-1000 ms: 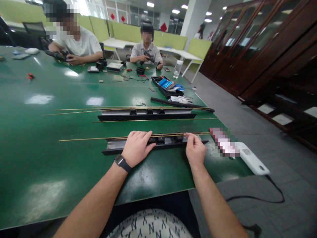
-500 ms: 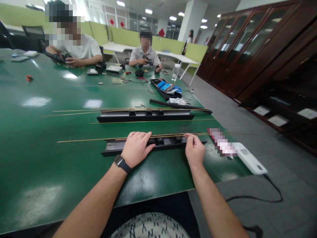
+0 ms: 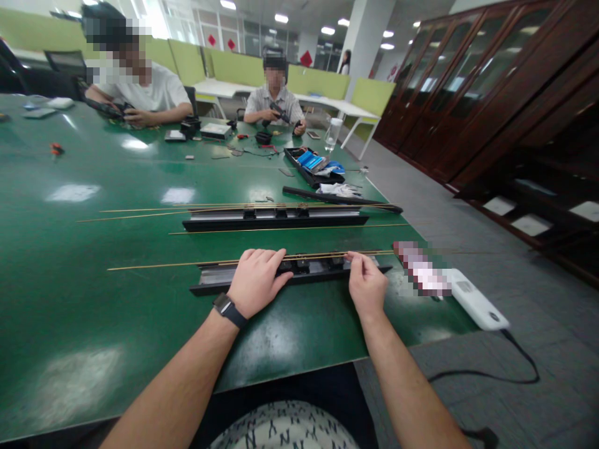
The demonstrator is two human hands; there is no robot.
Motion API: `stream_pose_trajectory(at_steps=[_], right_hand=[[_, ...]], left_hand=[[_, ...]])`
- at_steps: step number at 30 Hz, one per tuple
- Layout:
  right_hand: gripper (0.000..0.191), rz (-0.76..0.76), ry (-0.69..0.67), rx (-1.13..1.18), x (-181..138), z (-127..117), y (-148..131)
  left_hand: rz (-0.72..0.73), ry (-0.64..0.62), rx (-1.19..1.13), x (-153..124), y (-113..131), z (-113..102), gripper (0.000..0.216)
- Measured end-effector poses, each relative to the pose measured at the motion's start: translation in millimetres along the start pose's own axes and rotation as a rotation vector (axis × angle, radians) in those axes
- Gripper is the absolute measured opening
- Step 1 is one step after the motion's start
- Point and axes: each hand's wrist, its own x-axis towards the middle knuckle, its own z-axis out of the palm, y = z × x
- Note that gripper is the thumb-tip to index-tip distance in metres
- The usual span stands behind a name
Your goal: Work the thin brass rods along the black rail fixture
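A black-and-silver metal rail (image 3: 318, 267) with small black blocks on it lies in front of me. Thin brass-coloured rods (image 3: 154, 266) run lengthwise along its top, sticking out past both ends. My left hand (image 3: 256, 279) is laid over the rail, fingers across the far side and thumb on the near side, gripping it; what sits under the palm is hidden. At the right part of the rail my right hand (image 3: 368, 282) is closed, thumb and forefinger pinching at a thin rod. Behind it lies a second, similar rail (image 3: 276, 220) with rods over it.
On the green table (image 3: 126, 337), a phone (image 3: 418, 268) and a white corded device (image 3: 475, 299) lie at the right edge. Farther back are a black strip (image 3: 341, 199), gloves (image 3: 337, 190) and a tray of parts (image 3: 313, 165). Two people sit across the table, handling black items.
My right hand has shifted very slightly left along the rods. The left hand stays where it was. In the background a walking person has moved left.
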Motion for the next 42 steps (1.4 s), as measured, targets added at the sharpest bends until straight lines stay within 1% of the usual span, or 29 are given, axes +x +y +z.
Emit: stream_pose_trajectory(at_steps=[8,14,18,26,32,38,42], right_hand=[[0.037,0.051,0.052,-0.024,2.1,-0.4,3.5],[0.038,0.026,0.027,0.035,0.3,0.6,3.4],[0.038,0.011,0.0,0.013,-0.1,0.1,1.0],[0.037,0.06,0.053,-0.051,2.2,-2.3,-1.8],[0.037,0.055,0.063,-0.018,1.9,-1.8,0.1],[0.038,0.017,0.005,0.021,-0.2,-0.3,1.1],[0.038,0.032,0.02,-0.036,0.3,-0.7,-0.4]], left_hand=[[-0.003,0.0,-0.001,-0.2,-0.1,0.6,0.044],[-0.005,0.0,-0.011,-0.2,-0.9,1.8,0.045],[-0.009,0.002,-0.02,-0.2,-1.0,1.6,0.045],[-0.001,-0.005,-0.009,-0.4,-0.7,0.5,0.043],[-0.005,-0.001,-0.012,-0.5,-1.2,0.8,0.042],[-0.007,-0.011,-0.01,-0.7,-1.4,1.9,0.044],[-0.005,-0.006,-0.006,-1.0,-1.2,1.7,0.044]])
